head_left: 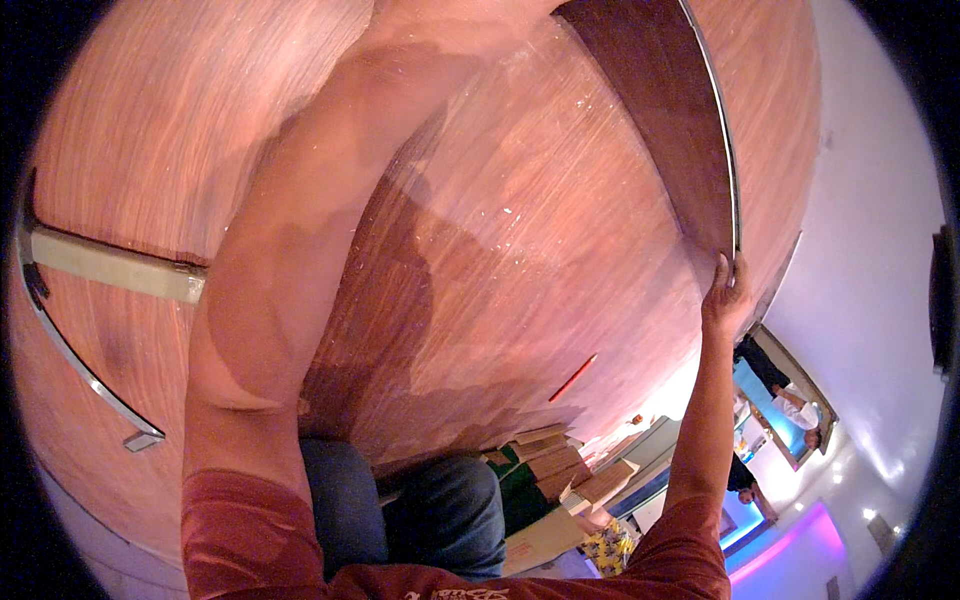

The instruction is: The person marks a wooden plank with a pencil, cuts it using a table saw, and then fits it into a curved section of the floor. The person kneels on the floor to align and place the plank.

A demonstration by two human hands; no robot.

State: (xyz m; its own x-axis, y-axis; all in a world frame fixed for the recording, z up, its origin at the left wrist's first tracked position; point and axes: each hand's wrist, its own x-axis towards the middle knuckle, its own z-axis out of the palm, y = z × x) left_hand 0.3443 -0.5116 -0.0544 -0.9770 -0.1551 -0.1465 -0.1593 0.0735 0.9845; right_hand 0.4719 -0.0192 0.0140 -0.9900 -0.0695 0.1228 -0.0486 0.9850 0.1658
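A long dark brown strip (665, 110) with a pale, shiny edge lies along a wide reddish wood-grain panel (500, 280). My right hand (728, 288) closes on the strip's near end, thumb and fingers pinching its edge. My left arm stretches forward across the panel to the top of the view. Only part of my left hand (500, 18) shows there, close to the strip's far end; its fingers are cut off. A red pencil (573, 378) rests on the panel between my arms.
At far left lie a beige bar (115, 265) and a thin metal strip (90, 380) with a bent end. Opened cardboard boxes (545, 465) stand beside my knees. Beyond my right arm are a white wall (875, 230), other people (795, 408) and coloured lights.
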